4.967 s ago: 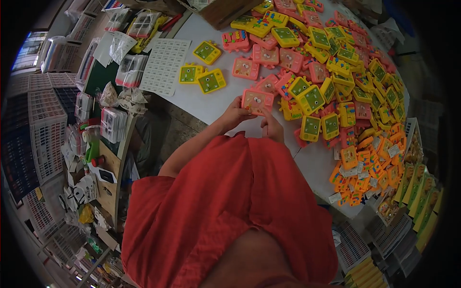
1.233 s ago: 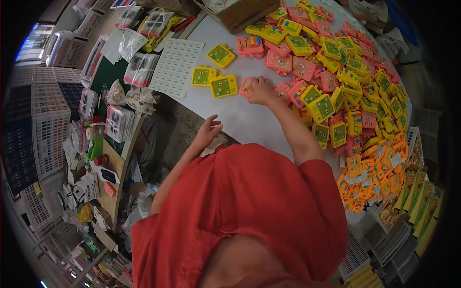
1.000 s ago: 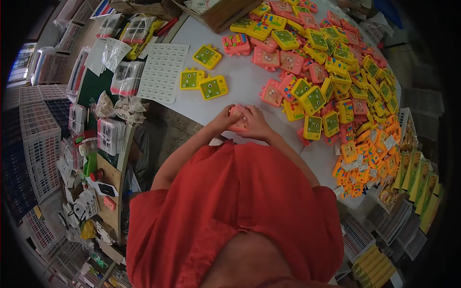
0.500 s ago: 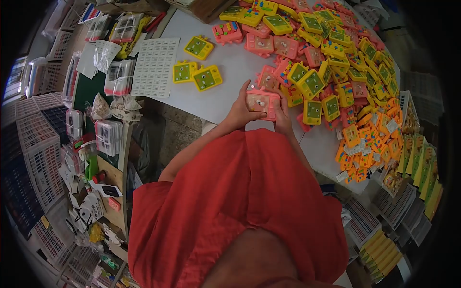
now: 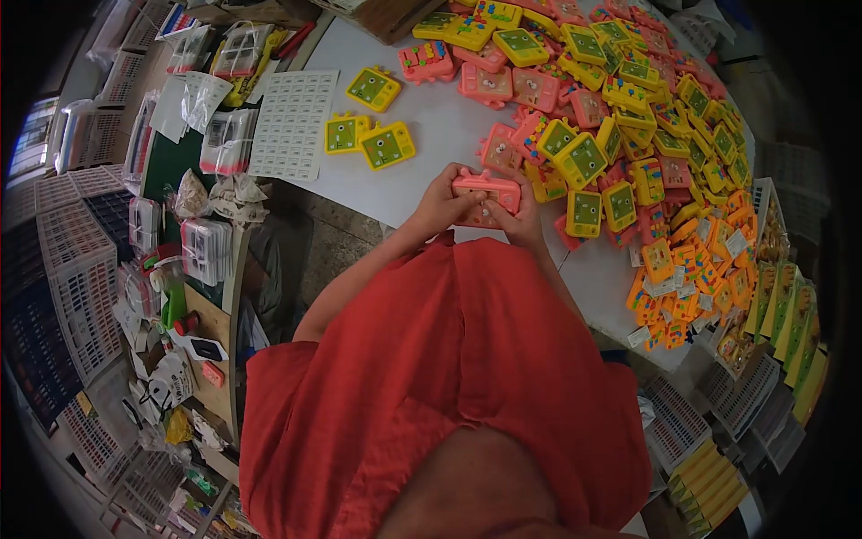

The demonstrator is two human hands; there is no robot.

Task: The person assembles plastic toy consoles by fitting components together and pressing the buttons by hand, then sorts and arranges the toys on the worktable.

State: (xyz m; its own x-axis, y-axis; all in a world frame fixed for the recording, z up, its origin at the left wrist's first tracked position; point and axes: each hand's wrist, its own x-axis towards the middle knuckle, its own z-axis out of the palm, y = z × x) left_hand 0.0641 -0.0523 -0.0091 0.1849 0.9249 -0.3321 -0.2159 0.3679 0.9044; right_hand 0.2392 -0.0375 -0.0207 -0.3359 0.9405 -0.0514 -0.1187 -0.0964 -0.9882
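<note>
Pink toy [image 5: 486, 186] in a two-handed grip, head view. It lies just beside the near left edge of the heap [image 5: 584, 160], a mass of pink and yellow toys piled on the white table [image 5: 431, 117]. The left hand [image 5: 436, 208] is closed on the toy's left end and the right hand [image 5: 528, 222] on its right end; both thumbs lie over the side turned up to the camera. Whether the toy also touches the table cannot be told.

Surroundings, by position relative to the heap. Left, well apart: three yellow toys [image 5: 386, 146] with green faces, two of them touching; farther left, a printed sheet [image 5: 292, 121] with rows of small rectangles. At the far left edge: a pink beaded toy [image 5: 426, 61], with a brown box [image 5: 386, 13] beyond it, partly cut off by the frame. Near right end: orange toys [image 5: 658, 260] in a smaller pile, some with white tags. Right of this pile: upright yellow-and-green packages [image 5: 790, 314]. Far to the left, across a gap in which the floor [image 5: 332, 242] shows: a side bench [image 5: 208, 323] bearing wrapped bundles [image 5: 206, 251] and a small reddish-pink object [image 5: 213, 374]. Nearer than the heap: the person's red garment [image 5: 449, 359].
</note>
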